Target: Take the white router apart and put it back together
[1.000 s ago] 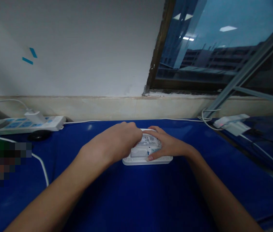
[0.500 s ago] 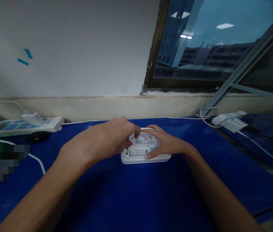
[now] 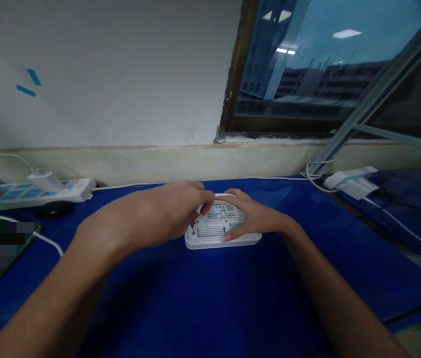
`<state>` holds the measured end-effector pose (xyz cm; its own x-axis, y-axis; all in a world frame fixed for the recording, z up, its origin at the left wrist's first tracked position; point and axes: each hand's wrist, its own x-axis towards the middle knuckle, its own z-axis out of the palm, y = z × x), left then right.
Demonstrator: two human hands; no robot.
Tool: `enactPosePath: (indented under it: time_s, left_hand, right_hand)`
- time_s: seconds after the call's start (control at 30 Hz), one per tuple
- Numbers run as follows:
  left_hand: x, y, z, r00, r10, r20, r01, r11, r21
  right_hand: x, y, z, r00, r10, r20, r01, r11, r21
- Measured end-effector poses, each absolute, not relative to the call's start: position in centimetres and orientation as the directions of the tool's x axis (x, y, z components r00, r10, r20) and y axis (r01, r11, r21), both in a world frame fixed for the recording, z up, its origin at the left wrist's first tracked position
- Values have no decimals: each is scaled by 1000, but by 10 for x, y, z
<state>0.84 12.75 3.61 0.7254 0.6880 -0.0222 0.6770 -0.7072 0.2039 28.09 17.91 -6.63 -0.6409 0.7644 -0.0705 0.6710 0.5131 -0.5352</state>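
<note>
A white plastic box that looks like a network router (image 3: 211,232) lies on a blue tabletop, its perforated, labelled face turned up. My right hand (image 3: 254,218) grips its right part, the thumb on the near edge and the fingers over the far edge. Over the left end of the box, my left hand (image 3: 184,211) is bent down with its fingers curled together. Whatever those fingertips pinch, if anything, is hidden behind the hand. Small dark and reddish spots show beside them at the box's left end. A printed label (image 3: 220,211) covers part of the upper face.
On the left stand a white power strip (image 3: 79,190) with a plug in it and a black oval object (image 3: 54,209). A pixelated screen-like area is at far left. White adapters (image 3: 356,184) and cables lie right, near a metal strut (image 3: 345,130). The wall (image 3: 139,164) borders the table's back.
The view has shifted slightly, so the scene sits a little further left and up. My left fingers have curled tighter over the router's left end. My right hand keeps its grip.
</note>
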Motion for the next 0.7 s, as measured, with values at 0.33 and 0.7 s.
enactPosePath:
  time_s: [0.33, 0.7]
  left_hand:
    - [23, 130, 33, 681, 732, 18, 723, -676, 142]
    - [-2, 134, 40, 704, 709, 48, 690, -698, 189]
  right_hand:
    - [280, 180, -67, -664, 746, -47, 650, 546, -529]
    - [282, 180, -67, -642, 764, -60, 667, 518, -537]
